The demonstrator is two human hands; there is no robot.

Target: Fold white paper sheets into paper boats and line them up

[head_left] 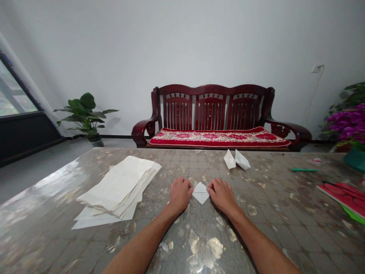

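Observation:
A small white folded paper square (201, 193) lies on the table, turned so one corner points toward me. My left hand (181, 193) is at its left corner, fingers curled and pressed together on the edge. At the opposite corner, my right hand (221, 193) pinches the paper in the same way. Both thumbs and fingertips are only partly visible. Beyond my right hand stand two folded white paper shapes, one (229, 160) upright and pointed, the other (242, 160) tilted beside it.
A thick stack of white paper sheets (116, 184) lies to the left on the patterned table (159, 243). At the right are a green pen (304, 170), eyeglasses (346, 190) on a red booklet (338, 195), and purple flowers (349, 121). A wooden bench (209, 110) stands behind.

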